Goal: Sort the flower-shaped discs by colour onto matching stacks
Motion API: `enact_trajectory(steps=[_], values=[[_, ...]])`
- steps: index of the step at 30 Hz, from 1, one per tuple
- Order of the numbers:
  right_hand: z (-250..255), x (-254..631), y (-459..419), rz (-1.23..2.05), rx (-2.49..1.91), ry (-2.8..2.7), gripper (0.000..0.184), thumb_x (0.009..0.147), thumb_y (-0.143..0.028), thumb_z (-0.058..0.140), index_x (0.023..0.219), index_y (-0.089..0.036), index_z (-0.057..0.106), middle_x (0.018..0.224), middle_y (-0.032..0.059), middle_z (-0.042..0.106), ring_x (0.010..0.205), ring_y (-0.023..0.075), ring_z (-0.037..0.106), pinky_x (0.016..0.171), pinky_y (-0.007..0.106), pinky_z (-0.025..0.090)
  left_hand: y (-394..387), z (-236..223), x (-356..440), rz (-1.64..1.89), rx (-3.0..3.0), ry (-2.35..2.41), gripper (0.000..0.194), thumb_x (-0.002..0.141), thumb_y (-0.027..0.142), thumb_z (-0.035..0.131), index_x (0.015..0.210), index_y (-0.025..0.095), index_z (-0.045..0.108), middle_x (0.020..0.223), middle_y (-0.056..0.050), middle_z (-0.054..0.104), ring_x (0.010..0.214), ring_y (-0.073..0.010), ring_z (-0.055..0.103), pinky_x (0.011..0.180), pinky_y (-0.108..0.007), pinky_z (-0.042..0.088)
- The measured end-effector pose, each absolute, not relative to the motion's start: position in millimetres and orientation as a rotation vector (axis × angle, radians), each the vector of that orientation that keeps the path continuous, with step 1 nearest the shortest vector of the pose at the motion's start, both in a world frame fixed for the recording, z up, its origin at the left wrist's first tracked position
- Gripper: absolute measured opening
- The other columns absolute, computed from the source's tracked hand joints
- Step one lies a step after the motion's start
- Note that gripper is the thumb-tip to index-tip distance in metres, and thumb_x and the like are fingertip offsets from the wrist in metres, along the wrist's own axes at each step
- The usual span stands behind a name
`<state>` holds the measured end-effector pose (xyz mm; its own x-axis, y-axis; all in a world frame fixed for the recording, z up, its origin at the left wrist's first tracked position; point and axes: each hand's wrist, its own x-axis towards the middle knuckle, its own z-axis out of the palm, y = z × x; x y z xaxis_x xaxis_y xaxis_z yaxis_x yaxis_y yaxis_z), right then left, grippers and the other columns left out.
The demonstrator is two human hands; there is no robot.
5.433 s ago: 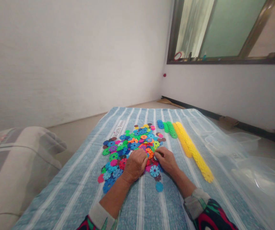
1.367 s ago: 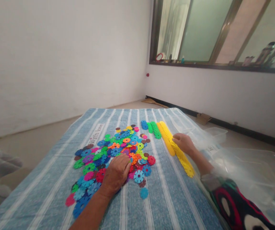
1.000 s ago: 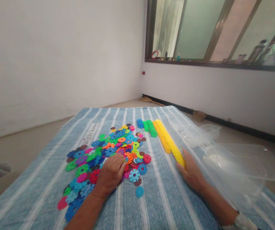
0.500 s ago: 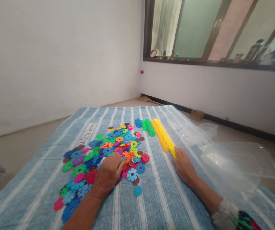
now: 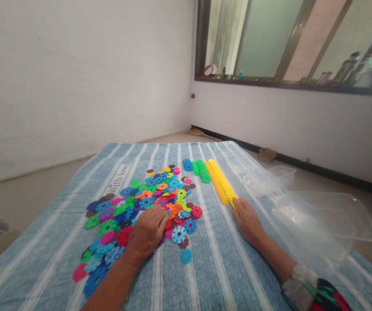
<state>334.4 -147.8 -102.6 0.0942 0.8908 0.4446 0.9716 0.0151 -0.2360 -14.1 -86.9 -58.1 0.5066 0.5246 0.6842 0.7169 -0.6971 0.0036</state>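
Many notched plastic snowflake discs [image 5: 179,234] in mixed colours lie in a loose pile on the striped cloth. My left hand [image 5: 149,229] rests over the near part of this pile, its fingers curled and pressed together; what they grip is mostly hidden. To the right, yellow discs lie overlapped in a double row [image 5: 218,181]. At the near end of that row my right hand [image 5: 247,218] pinches a yellow disc [image 5: 234,203] against the cloth. Beyond are short rows of green discs [image 5: 202,172] and blue discs [image 5: 187,164].
Clear plastic boxes [image 5: 331,216] stand along the right side of the table, smaller ones farther back. A blue-and-white striped cloth [image 5: 205,276] covers the table, with printed lettering at the left. A cardboard box [image 5: 267,154] sits on the floor by the wall.
My right hand has shifted very slightly at the near end of the yellow row. My left hand stays over the pile. The view has tilted slightly.
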Motion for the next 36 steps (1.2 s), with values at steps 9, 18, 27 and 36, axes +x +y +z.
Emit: enact_trajectory(steps=[9, 18, 27, 36], values=[[-99, 336, -142, -0.235, -1.905, -1.850, 0.039, 0.091, -0.024, 0.038, 0.128, -0.018, 0.048, 0.130, 0.0139, 0.052, 0.121, 0.0238, 0.047, 0.100, 0.038, 0.041, -88, -57, -12, -1.015, -2.477, -1.059, 0.028, 0.094, 0.031, 0.042, 0.093, 0.017, 0.066, 0.094, -0.009, 0.072, 0.093, -0.0228, 0.065, 0.087, -0.040, 0.052], [-91, 333, -139, -0.195, -1.954, -1.862, 0.038, 0.091, -0.022, 0.039, 0.128, -0.017, 0.048, 0.129, 0.0147, 0.053, 0.120, 0.0237, 0.048, 0.099, 0.037, 0.041, -86, -59, -14, -1.005, -2.464, -1.041, 0.026, 0.093, 0.029, 0.044, 0.094, 0.017, 0.067, 0.097, -0.009, 0.072, 0.095, -0.0228, 0.066, 0.088, -0.040, 0.052], [-87, 331, -133, -0.189, -1.958, -1.850, 0.036, 0.091, -0.021, 0.040, 0.125, -0.016, 0.049, 0.127, 0.0152, 0.054, 0.117, 0.0243, 0.050, 0.098, 0.037, 0.042, -87, -56, -13, -1.025, -2.504, -1.093, 0.027, 0.093, 0.032, 0.042, 0.095, 0.019, 0.065, 0.097, -0.009, 0.072, 0.097, -0.0227, 0.065, 0.088, -0.039, 0.052], [-87, 331, -129, -0.189, -1.972, -1.855, 0.037, 0.091, -0.021, 0.039, 0.127, -0.015, 0.048, 0.123, 0.0151, 0.055, 0.113, 0.0239, 0.051, 0.096, 0.035, 0.042, -85, -59, -14, -1.008, -2.487, -1.077, 0.027, 0.093, 0.032, 0.041, 0.096, 0.019, 0.065, 0.097, -0.009, 0.072, 0.096, -0.0226, 0.065, 0.088, -0.039, 0.052]])
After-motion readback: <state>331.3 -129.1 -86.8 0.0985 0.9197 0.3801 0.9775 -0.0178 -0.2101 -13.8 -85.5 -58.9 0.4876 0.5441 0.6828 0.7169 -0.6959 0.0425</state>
